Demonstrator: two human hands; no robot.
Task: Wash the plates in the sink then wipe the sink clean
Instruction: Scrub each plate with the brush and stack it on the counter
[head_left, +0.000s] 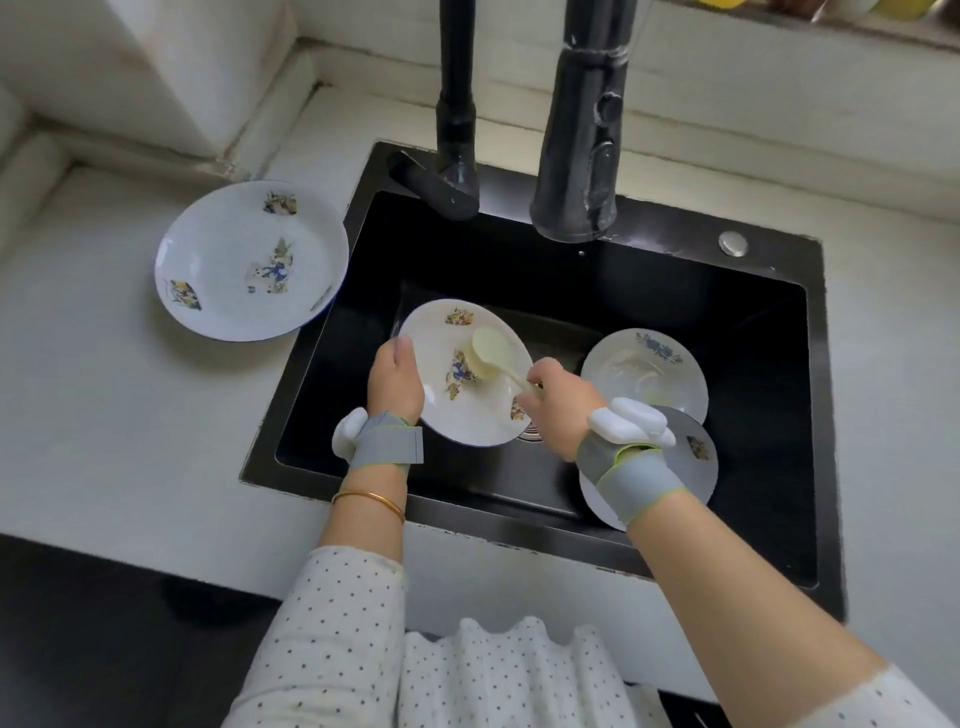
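Over the black sink (769, 415) my left hand (395, 382) grips the left rim of a white patterned plate (441, 410), tilted toward me. My right hand (558, 400) holds the handle of a pale dish brush (491, 353), whose head presses on the plate's middle. Two more plates lie in the sink at the right: one with a blue pattern (649, 371), and below it another (696, 457) partly hidden by my right wrist. A further patterned plate (249, 260) rests on the counter left of the sink.
The black tap (457, 130) and its pull-out spray head (582, 145) hang over the back of the sink. A round metal button (733, 243) sits on the sink's rear right rim. White counter (104, 426) surrounds the sink; a wall corner stands at the back left.
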